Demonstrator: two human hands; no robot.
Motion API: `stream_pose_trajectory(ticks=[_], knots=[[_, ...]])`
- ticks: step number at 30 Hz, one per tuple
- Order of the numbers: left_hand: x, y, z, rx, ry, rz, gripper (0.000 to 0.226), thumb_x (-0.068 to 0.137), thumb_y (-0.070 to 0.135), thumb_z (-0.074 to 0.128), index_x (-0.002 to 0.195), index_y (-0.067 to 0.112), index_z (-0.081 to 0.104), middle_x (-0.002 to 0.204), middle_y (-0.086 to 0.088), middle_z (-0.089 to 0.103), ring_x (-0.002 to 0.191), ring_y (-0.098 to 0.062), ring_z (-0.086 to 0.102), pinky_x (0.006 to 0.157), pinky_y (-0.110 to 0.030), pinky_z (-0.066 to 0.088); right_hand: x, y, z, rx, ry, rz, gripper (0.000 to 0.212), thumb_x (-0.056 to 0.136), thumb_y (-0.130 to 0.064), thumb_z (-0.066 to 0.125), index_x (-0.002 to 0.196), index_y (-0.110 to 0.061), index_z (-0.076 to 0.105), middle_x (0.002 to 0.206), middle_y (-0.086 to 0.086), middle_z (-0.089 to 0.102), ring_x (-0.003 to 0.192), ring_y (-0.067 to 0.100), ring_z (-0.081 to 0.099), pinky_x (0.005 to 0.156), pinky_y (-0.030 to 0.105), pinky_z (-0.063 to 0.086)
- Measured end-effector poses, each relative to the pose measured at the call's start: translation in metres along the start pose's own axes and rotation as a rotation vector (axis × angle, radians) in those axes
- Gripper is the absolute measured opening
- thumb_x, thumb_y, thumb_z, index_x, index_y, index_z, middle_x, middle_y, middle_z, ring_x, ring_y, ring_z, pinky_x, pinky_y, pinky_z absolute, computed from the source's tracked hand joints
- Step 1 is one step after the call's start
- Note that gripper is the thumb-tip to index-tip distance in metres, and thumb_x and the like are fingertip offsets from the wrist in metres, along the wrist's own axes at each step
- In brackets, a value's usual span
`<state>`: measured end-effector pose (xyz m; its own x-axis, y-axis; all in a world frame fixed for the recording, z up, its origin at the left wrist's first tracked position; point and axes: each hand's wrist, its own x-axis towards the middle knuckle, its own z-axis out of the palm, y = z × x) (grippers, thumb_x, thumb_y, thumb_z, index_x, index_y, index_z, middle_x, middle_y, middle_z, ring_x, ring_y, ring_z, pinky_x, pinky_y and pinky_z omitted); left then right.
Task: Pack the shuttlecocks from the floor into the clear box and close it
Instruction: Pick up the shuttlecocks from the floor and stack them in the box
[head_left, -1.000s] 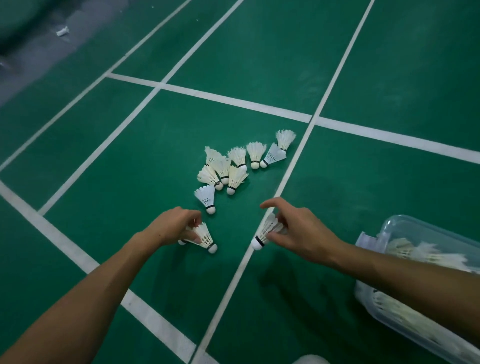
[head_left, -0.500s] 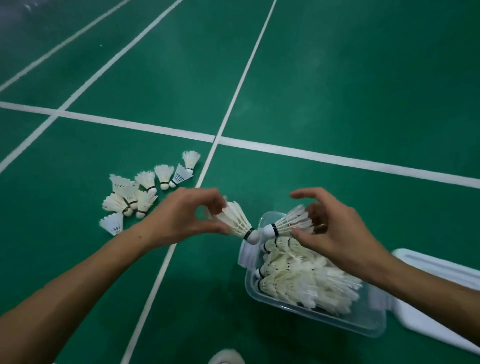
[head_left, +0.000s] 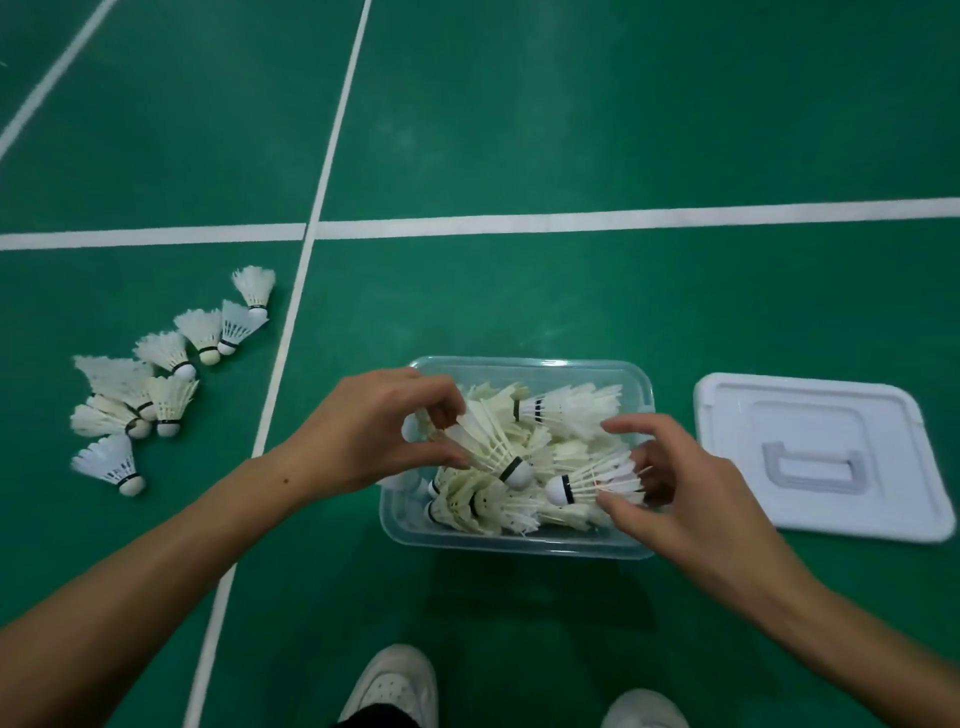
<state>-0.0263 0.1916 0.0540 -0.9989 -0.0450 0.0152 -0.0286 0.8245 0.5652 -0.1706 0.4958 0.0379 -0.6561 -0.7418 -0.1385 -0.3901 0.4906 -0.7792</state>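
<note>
The clear box (head_left: 519, 543) stands open on the green floor, filled with several white shuttlecocks. My left hand (head_left: 379, 431) is over its left side and pinches one shuttlecock (head_left: 493, 447) by the feathers, cork pointing down-right. Over the right side, my right hand (head_left: 670, 483) pinches another shuttlecock (head_left: 587, 486) by the feathers, cork pointing left. Both held shuttlecocks are just above the pile inside. Several shuttlecocks (head_left: 156, 384) still lie in a loose cluster on the floor to the left.
The white lid (head_left: 815, 457) with a grey handle lies flat on the floor right of the box. White court lines cross the floor. My two white shoes (head_left: 395, 686) show at the bottom edge.
Both hands carried their shuttlecocks from the floor cluster rightward and lowered them over the open box. The view swung right, so the box and lid are now central.
</note>
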Motion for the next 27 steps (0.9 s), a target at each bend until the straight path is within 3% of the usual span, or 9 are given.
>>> stream_pose_trajectory(ticks=[8,14,18,21,23,27], knots=[[-0.007,-0.005,-0.008,-0.023,0.053,-0.043,0.047,0.077,0.072,0.074,0.1,0.031,0.067,0.092,0.021,0.068,0.084,-0.005,0.067,0.072,-0.038,0.058,0.008,-0.007,0.041,-0.166,-0.131,-0.058,0.06,0.089,-0.031,0.08,0.136,-0.045,0.045,0.094,-0.018,0.061,0.077,0.002,0.065,0.076,0.031,0.059],[-0.018,-0.012,-0.009,-0.025,0.02,-0.017,0.038,0.077,0.06,0.081,0.103,0.032,0.073,0.095,0.019,0.071,0.089,-0.002,0.067,0.074,-0.041,0.059,0.021,-0.006,0.057,-0.03,-0.26,0.033,0.056,0.091,-0.021,0.078,0.134,-0.042,0.049,0.098,-0.015,0.062,0.081,0.004,0.069,0.082,0.029,0.06],[-0.019,-0.013,-0.002,0.0,0.0,0.008,0.036,0.08,0.058,0.079,0.105,0.033,0.073,0.097,0.021,0.071,0.092,-0.005,0.065,0.074,-0.04,0.057,0.033,-0.01,0.063,0.029,-0.341,0.078,0.059,0.091,-0.017,0.079,0.135,-0.042,0.048,0.09,-0.011,0.061,0.074,0.006,0.066,0.073,0.023,0.058],[-0.018,-0.012,0.001,0.016,-0.019,0.033,0.034,0.082,0.058,0.076,0.107,0.035,0.072,0.096,0.02,0.071,0.091,-0.005,0.064,0.073,-0.04,0.057,0.038,-0.008,0.065,0.124,-0.399,0.097,0.063,0.089,-0.012,0.079,0.137,-0.04,0.049,0.071,-0.011,0.054,0.062,0.003,0.056,0.066,0.027,0.054],[-0.016,-0.01,0.002,0.036,-0.043,0.049,0.034,0.083,0.057,0.077,0.109,0.035,0.074,0.095,0.021,0.07,0.089,-0.004,0.062,0.071,-0.04,0.056,0.037,-0.008,0.06,0.184,-0.432,0.124,0.066,0.087,-0.019,0.083,0.139,-0.041,0.048,0.072,-0.011,0.059,0.068,0.004,0.064,0.073,0.027,0.059],[-0.01,-0.009,-0.004,0.098,-0.064,0.081,0.032,0.083,0.054,0.081,0.11,0.037,0.075,0.094,0.021,0.07,0.091,-0.006,0.062,0.069,-0.037,0.055,0.036,-0.015,0.036,0.178,-0.434,0.128,0.064,0.088,-0.032,0.084,0.142,-0.04,0.049,0.098,-0.008,0.075,0.093,0.002,0.075,0.094,0.032,0.061]])
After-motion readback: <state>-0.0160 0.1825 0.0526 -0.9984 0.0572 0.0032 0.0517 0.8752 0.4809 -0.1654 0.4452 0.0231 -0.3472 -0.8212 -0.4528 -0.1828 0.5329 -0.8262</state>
